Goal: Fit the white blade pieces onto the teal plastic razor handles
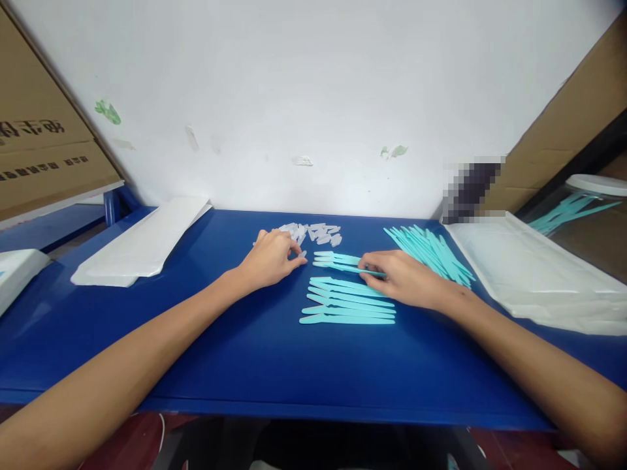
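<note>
On the blue table (245, 352) my left hand (270, 259) rests with fingers curled, pinching a small clear plastic cap (302, 254) at the edge of a pile of clear caps (313, 232). My right hand (402, 278) pinches the handle end of a teal plastic stick (337, 266), which lies flat with its tip pointing left toward the cap. Below it, several teal sticks (349, 303) lie in a neat row. A loose heap of teal sticks (431, 253) sits just right of my right hand.
A stack of white sheets (533, 274) lies at the right, a folded white bag (142, 245) at the left. Cardboard boxes (39, 150) stand at the far left. A clear jar (582, 209) holding teal sticks sits at the far right. A white wall backs the table.
</note>
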A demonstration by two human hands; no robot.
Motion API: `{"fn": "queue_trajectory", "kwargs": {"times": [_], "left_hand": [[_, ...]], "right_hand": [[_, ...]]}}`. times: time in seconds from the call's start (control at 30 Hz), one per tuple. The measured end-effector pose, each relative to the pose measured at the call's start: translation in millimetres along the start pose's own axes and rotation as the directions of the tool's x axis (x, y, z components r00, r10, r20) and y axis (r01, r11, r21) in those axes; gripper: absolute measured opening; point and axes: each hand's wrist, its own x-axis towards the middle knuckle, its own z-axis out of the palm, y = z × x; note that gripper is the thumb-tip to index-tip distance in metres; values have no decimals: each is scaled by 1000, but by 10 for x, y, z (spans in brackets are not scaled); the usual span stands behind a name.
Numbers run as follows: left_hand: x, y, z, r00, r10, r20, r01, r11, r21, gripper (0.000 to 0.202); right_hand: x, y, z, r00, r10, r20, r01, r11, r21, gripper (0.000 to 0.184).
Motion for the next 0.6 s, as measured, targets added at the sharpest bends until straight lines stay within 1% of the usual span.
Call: {"fn": "queue_trajectory", "kwargs": {"times": [0.13, 0.2, 0.27, 0.37, 0.43, 0.53, 0.6], "left_hand": [[-40, 25, -113, 986, -17, 164, 54, 974, -221, 28], [-59, 30, -130, 979, 11, 206, 49, 958, -282, 29], [-71, 32, -115, 979, 48, 200, 15, 954, -300, 27], [-75, 38, -56, 986, 113, 123, -72, 952, -297, 23], [-74, 42, -19, 987, 138, 77, -107, 941, -322, 19], [-76, 45, 7, 990, 131, 56, -102, 926, -364, 17], [-79, 47, 10, 990, 127, 56, -98, 927, -362, 18]], "right_hand": [[1, 31, 22, 1000, -7, -11, 8, 1000, 8, 19], [-2, 31, 17, 1000, -17, -11, 18, 999, 32, 22], [-3, 20, 8, 999, -37, -14, 38, 998, 46, 25], [-1, -4, -3, 997, -73, -28, 74, 996, 46, 30], [1, -11, -2, 995, -90, -35, 91, 995, 41, 31], [2, 0, 15, 994, -103, -29, 104, 994, 41, 32], [2, 13, 31, 994, -105, -19, 106, 993, 43, 32]]}}
